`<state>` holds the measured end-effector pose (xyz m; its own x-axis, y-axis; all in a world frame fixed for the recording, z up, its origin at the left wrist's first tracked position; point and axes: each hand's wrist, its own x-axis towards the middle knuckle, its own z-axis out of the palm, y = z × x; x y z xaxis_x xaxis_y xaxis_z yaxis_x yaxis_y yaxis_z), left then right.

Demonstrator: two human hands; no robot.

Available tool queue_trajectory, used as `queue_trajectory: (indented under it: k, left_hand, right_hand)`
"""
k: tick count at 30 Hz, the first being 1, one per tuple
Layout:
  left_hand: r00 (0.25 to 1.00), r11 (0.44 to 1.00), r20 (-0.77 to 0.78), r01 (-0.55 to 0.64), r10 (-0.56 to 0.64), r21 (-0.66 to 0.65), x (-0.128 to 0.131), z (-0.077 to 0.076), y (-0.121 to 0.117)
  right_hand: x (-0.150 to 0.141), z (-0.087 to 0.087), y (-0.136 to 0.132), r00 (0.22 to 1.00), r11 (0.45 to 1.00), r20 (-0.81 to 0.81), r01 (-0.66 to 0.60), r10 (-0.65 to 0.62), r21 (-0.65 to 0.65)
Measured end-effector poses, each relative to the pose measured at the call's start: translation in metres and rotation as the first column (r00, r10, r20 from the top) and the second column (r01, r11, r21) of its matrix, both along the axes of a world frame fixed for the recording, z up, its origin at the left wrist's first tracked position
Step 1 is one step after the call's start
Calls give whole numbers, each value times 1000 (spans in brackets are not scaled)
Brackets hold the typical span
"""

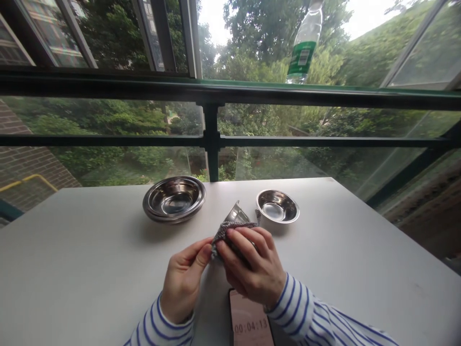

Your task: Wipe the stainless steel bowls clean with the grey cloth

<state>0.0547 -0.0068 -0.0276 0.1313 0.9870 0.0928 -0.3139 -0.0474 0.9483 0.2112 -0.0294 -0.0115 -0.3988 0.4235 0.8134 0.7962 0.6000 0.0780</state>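
A small metal bowl (238,214) is tilted up above the table, mostly hidden by a grey knitted-looking cloth (235,225) and my fingers. My right hand (252,262) is closed over the cloth, pressing it round the bowl. Thumb and forefinger of my left hand (187,275) pinch the left edge of this bundle, where cloth shows; whether they also grip the bowl's rim is hidden. Just beyond my right hand stands another small metal bowl (277,206), upright. Wider metal bowls (174,199), nested in a stack, stand farther back on the left.
A phone (251,319) showing a timer lies under my right wrist on the white table (90,259). Behind the table's far edge runs a dark green railing (144,140) with glass panels. A plastic bottle (303,53) with a green label stands on the ledge above.
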Motion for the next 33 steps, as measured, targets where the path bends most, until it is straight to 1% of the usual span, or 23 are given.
queue_trajectory:
  k: [2, 4, 7, 9, 10, 11, 13, 15, 17, 20, 23, 25, 26, 28, 31, 33]
  left_hand:
    - [1000, 1000, -3, -8, 8, -11, 1, 3, -1]
    - [1000, 1000, 1, -13, 13, -20, 2, 6, -1]
    - [1000, 999, 15, -9, 10, -31, 2, 8, -1]
    - [1000, 999, 25, 7, -6, -42, 1, 6, 0]
    - [999, 999, 31, 16, -15, -47, 0, 5, 0]
    - [999, 998, 39, 23, -21, -53, 0, 4, 0]
    - [997, 997, 64, 36, -32, -62, 0, 2, 0]
    - [995, 997, 92, 45, -39, -67, 1, 3, 0]
    - [992, 997, 125, 37, -28, -71, 3, 6, 0]
    - [976, 993, 211, -25, 48, -112, 7, 14, 1]
    - [958, 987, 276, -30, 73, -155, 10, 21, 1]
    - [956, 987, 289, -6, 53, -160, 11, 22, 0]
    - [955, 987, 292, 3, 44, -161, 11, 22, -1]
    - [954, 986, 297, 15, 35, -165, 12, 22, -3]
    - [952, 981, 304, 17, 43, -193, 13, 22, -5]
    - [950, 976, 306, 15, 53, -216, 14, 22, -5]
  right_hand:
    - [4, 1, 3, 998, 999, -69, 4, -7, -51]
    - [9, 2, 8, 978, 987, -202, 7, -40, -159]
    - [18, 1, 19, 899, 940, -427, -56, -99, -336]
    - [22, 1, 24, 840, 909, -528, -118, -123, -400]
    - [23, 2, 25, 829, 903, -544, -126, -132, -410]
    - [23, 3, 25, 836, 906, -533, -115, -133, -407]
    - [20, 6, 20, 892, 929, -436, -59, -115, -365]
    - [14, 8, 13, 955, 959, -289, -17, -69, -285]
    - [7, 8, 6, 990, 981, -138, -15, -13, -196]
    - [-3, 0, 2, 999, 998, 42, -33, 35, -54]
    - [-5, -8, 3, 991, 998, 129, -49, 45, 26]
    - [-2, -8, 5, 993, 998, 107, -56, 54, 18]
    - [0, -7, 7, 997, 999, 64, -53, 54, -5]
    - [6, -2, 10, 996, 995, -79, -39, 31, -94]
    - [13, 4, 14, 947, 962, -317, -35, -55, -271]
    - [14, 3, 14, 926, 949, -371, -49, -73, -310]
